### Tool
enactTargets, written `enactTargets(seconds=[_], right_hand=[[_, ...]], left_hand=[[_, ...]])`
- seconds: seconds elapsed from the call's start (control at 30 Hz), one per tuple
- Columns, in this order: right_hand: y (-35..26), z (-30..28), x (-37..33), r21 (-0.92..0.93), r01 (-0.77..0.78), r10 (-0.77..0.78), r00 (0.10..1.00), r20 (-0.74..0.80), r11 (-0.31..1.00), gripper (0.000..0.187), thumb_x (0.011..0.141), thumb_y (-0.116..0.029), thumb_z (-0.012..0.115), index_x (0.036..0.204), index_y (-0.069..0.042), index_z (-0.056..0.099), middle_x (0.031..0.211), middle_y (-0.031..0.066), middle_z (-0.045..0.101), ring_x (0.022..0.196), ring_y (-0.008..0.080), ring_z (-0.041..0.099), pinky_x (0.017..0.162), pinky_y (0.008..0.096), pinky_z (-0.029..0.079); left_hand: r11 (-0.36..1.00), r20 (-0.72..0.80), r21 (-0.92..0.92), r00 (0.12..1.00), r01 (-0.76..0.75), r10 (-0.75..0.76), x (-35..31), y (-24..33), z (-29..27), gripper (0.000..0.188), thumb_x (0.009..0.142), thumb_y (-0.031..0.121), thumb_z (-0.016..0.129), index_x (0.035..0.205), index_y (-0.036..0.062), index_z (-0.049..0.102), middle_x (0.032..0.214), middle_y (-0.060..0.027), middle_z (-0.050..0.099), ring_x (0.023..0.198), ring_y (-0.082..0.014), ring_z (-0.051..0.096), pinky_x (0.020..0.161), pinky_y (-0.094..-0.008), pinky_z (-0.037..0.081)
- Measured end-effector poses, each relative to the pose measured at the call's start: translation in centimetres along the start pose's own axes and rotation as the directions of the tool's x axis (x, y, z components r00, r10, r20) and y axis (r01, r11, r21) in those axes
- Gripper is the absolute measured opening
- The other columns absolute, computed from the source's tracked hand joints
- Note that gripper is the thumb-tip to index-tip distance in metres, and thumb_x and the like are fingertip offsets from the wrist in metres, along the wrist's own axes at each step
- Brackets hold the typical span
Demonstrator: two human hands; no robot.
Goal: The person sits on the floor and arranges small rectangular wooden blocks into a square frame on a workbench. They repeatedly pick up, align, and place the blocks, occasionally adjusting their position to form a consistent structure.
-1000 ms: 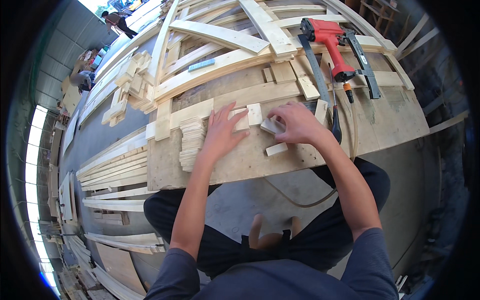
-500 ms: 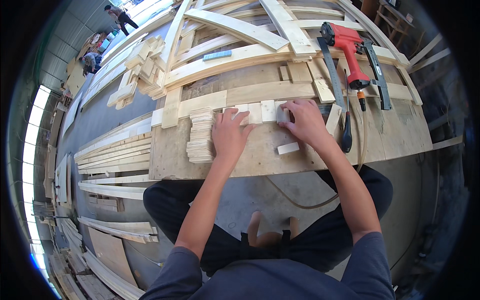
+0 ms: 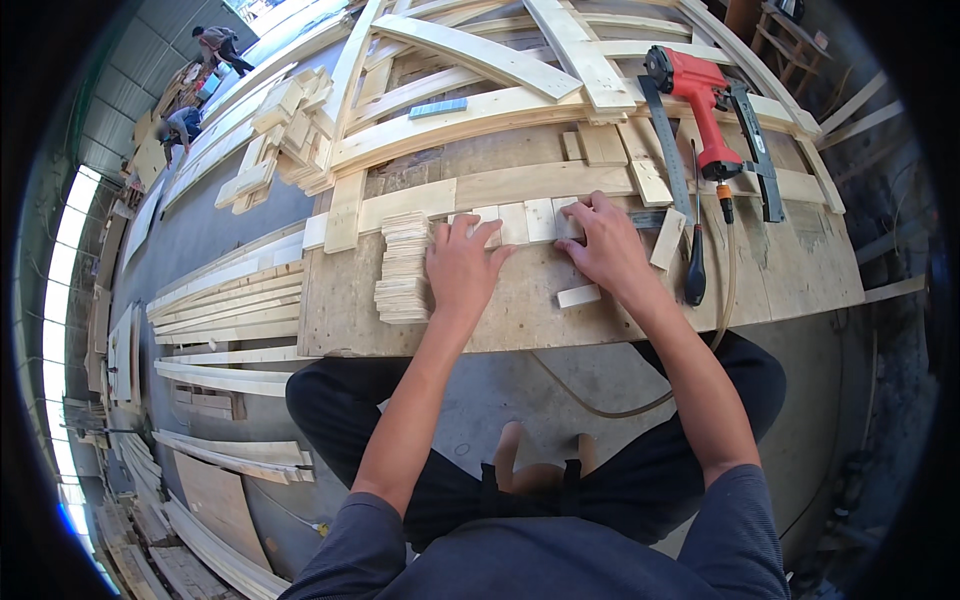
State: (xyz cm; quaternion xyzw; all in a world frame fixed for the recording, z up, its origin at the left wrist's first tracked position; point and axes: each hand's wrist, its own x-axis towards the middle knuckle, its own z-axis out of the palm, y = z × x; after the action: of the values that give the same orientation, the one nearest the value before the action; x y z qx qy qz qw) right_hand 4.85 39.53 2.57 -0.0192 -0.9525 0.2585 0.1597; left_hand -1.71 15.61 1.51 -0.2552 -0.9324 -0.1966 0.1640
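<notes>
A row of small pale wooden blocks [image 3: 513, 224] lies side by side along a long flat board [image 3: 540, 184] on the workbench. At the row's left end my left hand [image 3: 463, 268] is closed over a block, fingers on its top and thumb at the near side. My right hand [image 3: 608, 250] pinches the block at the right end [image 3: 567, 226] between thumb and fingers. Close against my left hand stands a stack of thin wooden pieces [image 3: 403, 268]. One loose block [image 3: 579, 296] lies nearer me, below my right hand.
To the right are a red nail gun [image 3: 705, 110] with its hose, a screwdriver [image 3: 695, 265] and a metal ruler [image 3: 664, 150]. A wooden frame [image 3: 460, 120] carries a blue strip of nails [image 3: 438, 108]. Piled wood [image 3: 290, 130] stands left; two people work far off.
My right hand has shifted slightly left and its fingers have drawn in. The right-end block now sits tight against its neighbour. My left hand has barely moved.
</notes>
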Motion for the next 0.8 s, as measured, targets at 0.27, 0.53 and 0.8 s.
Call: enactTargets(seconds=[0.27,0.53,0.8], right_hand=[[-0.4,-0.1,0.1,0.069,-0.034,0.031,0.999,0.036,0.997,0.040,0.085,-0.022,0.093,0.118,-0.005,0.078,0.120,0.0192,0.069,0.109,0.0423,0.072,0.095,0.0506,0.058],[0.7,0.7,-0.2,0.054,0.032,-0.029,0.999,-0.042,0.998,0.041,0.086,-0.025,0.092,0.120,-0.006,0.080,0.118,0.0154,0.074,0.109,0.0391,0.073,0.095,0.0480,0.059],[3.1,-9.7,0.5,-0.026,-0.099,0.093,0.978,-0.187,0.995,0.042,0.089,-0.024,0.089,0.127,-0.009,0.078,0.120,0.0160,0.078,0.116,0.0361,0.074,0.102,0.0491,0.059]], left_hand=[[0.999,-0.015,0.006,0.999,-0.050,0.050,0.0,-0.4,-0.2,0.044,0.087,0.041,0.092,0.124,0.0193,0.085,0.126,-0.0035,0.074,0.118,-0.0291,0.068,0.095,-0.0460,0.059],[0.999,0.007,-0.049,1.000,0.010,-0.010,0.5,-0.1,0.1,0.048,0.083,0.036,0.095,0.122,0.0122,0.083,0.123,-0.0056,0.078,0.115,-0.0312,0.069,0.095,-0.0460,0.060],[0.987,-0.142,-0.060,0.980,-0.149,0.139,-0.8,-0.3,-1.9,0.040,0.092,0.030,0.090,0.125,0.0084,0.081,0.127,-0.0114,0.076,0.119,-0.0356,0.067,0.104,-0.0461,0.056]])
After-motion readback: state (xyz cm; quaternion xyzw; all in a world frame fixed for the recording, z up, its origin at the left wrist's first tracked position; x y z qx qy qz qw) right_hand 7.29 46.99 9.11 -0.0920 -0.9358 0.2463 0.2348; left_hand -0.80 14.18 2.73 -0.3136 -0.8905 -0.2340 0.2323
